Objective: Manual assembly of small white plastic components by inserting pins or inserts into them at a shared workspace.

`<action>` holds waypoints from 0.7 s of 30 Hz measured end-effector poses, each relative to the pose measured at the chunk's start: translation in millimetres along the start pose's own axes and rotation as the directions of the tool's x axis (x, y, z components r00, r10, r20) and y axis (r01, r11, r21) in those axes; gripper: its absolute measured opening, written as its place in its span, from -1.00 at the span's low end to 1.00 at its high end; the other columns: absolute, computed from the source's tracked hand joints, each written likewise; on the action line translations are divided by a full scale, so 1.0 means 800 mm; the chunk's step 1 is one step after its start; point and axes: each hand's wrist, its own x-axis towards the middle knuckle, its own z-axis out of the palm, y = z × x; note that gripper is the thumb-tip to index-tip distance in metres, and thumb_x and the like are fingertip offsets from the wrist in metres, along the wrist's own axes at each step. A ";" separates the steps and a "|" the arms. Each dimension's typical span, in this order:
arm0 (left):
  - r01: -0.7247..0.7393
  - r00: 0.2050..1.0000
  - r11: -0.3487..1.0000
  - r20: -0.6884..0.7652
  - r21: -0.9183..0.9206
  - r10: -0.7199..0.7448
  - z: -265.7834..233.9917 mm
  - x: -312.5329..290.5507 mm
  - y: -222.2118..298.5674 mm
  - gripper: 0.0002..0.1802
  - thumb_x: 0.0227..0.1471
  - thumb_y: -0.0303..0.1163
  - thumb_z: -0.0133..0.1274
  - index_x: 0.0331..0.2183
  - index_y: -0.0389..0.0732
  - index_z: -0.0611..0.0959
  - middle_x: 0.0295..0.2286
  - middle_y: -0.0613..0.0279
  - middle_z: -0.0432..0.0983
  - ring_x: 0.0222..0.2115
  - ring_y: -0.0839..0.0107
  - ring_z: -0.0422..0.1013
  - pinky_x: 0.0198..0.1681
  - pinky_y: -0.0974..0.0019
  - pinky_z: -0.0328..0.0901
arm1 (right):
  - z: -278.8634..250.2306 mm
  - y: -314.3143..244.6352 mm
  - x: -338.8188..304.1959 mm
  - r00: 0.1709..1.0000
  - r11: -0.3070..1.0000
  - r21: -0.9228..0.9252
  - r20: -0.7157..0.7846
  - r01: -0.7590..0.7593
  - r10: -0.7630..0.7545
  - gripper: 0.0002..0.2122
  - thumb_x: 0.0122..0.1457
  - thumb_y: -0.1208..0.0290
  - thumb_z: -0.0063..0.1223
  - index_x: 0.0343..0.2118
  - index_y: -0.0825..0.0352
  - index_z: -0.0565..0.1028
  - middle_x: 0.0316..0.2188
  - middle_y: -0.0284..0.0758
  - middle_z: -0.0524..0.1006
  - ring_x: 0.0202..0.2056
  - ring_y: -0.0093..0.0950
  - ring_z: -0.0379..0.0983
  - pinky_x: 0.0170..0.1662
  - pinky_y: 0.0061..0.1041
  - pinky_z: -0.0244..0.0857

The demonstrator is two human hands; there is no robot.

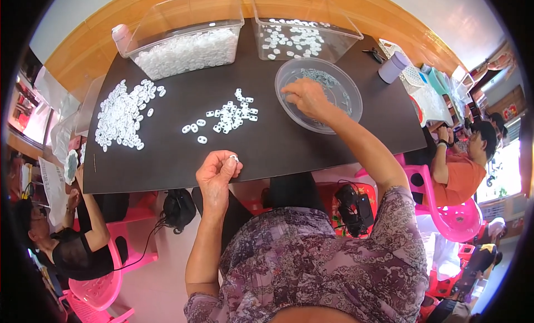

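My left hand is closed near the table's front edge, thumb and forefinger pinching a small white plastic piece. My right hand is over a round clear plastic tub with many tiny grey pieces in it. Its fingers are bent together at the tub's left side; whatever they hold is hidden. Between my hands lies a loose cluster of white two-holed pieces, with several oval ones just to its left. Farther left spreads a larger pile of white oval pieces.
At the back stand a clear bin full of white pieces and another clear bin with fewer. A lilac container and black-handled pliers are at the right. People sit at both sides, on pink plastic chairs.
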 end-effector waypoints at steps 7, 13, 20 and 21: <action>-0.002 1.000 1.000 0.023 -0.026 0.002 -0.003 0.001 -0.004 -0.87 -0.01 -0.43 0.08 -0.42 -0.31 0.53 -0.58 0.28 0.45 -0.60 0.58 0.30 -0.49 0.53 0.22 | 0.015 0.014 0.004 0.996 0.998 -0.065 0.093 -0.008 0.014 -0.89 -0.10 0.43 0.09 -0.45 0.19 0.54 -0.52 -0.22 0.47 -0.33 -0.20 0.39 -0.29 -0.24 0.28; -0.007 0.999 0.999 0.032 -0.033 0.008 -0.005 0.000 -0.004 -0.86 -0.01 -0.44 0.08 -0.42 -0.31 0.53 -0.59 0.28 0.44 -0.59 0.57 0.30 -0.49 0.52 0.21 | 0.015 0.010 0.005 0.997 0.999 -0.032 0.073 0.041 -0.039 -0.93 -0.10 0.43 0.07 -0.50 0.23 0.51 -0.51 -0.23 0.47 -0.32 -0.21 0.39 -0.29 -0.22 0.28; -0.025 0.999 0.999 0.043 -0.042 0.027 -0.005 0.001 -0.004 -0.88 0.00 -0.45 0.07 -0.42 -0.31 0.53 -0.58 0.27 0.45 -0.59 0.56 0.30 -0.49 0.51 0.21 | 0.012 0.008 0.007 0.994 0.999 0.012 0.101 0.051 -0.052 -0.95 -0.11 0.46 0.05 -0.55 0.28 0.49 -0.53 -0.20 0.47 -0.34 -0.19 0.39 -0.30 -0.22 0.27; -0.025 0.999 0.999 0.044 -0.042 0.027 -0.005 0.000 -0.004 -0.88 0.00 -0.45 0.07 -0.42 -0.31 0.53 -0.58 0.27 0.45 -0.59 0.56 0.30 -0.49 0.51 0.21 | 0.012 0.008 0.007 0.993 0.998 0.024 0.107 0.051 -0.054 -0.95 -0.12 0.47 0.04 -0.57 0.30 0.47 -0.53 -0.18 0.47 -0.35 -0.18 0.40 -0.31 -0.22 0.27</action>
